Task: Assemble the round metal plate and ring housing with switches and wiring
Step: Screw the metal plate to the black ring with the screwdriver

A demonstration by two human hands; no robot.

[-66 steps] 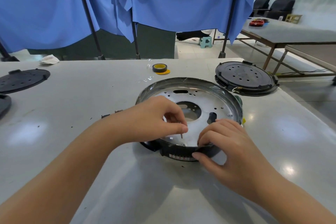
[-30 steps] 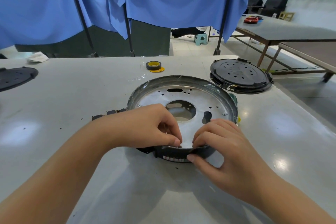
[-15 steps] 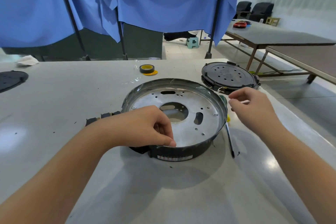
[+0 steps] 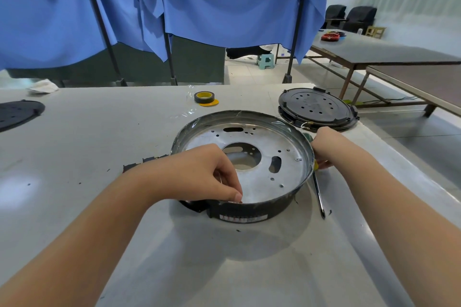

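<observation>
Head view. A dark ring housing [image 4: 249,209] with a round metal plate [image 4: 264,174] seated inside it rests on the grey table [image 4: 104,137], toward the right edge and roughly midway between near and far edges. The left hand [image 4: 199,177] lies over the near-left rim of the housing, fingers curled, with thumb and forefinger pinched together at the plate's near edge; what they pinch is too small to identify. The right hand [image 4: 324,149] reaches to the right side of the housing, its fingers curled around the yellow-and-green handle of a screwdriver [image 4: 318,192], whose shaft lies on the table just beside the housing wall, tip toward the near edge. Small black switch parts [image 4: 142,163] lie on the table just left of the housing, partly hidden by the left wrist. A black perforated round cover [image 4: 316,107] sits near the far right corner, with thin wires showing at its near edge. A roll of tape with a yellow core [image 4: 204,97] stands near the far edge. Another black round cover [image 4: 17,114] lies at the left edge, and a crumpled white cloth [image 4: 42,87] lies at the far left. Blue fabric [image 4: 199,2] hangs behind the table.
</observation>
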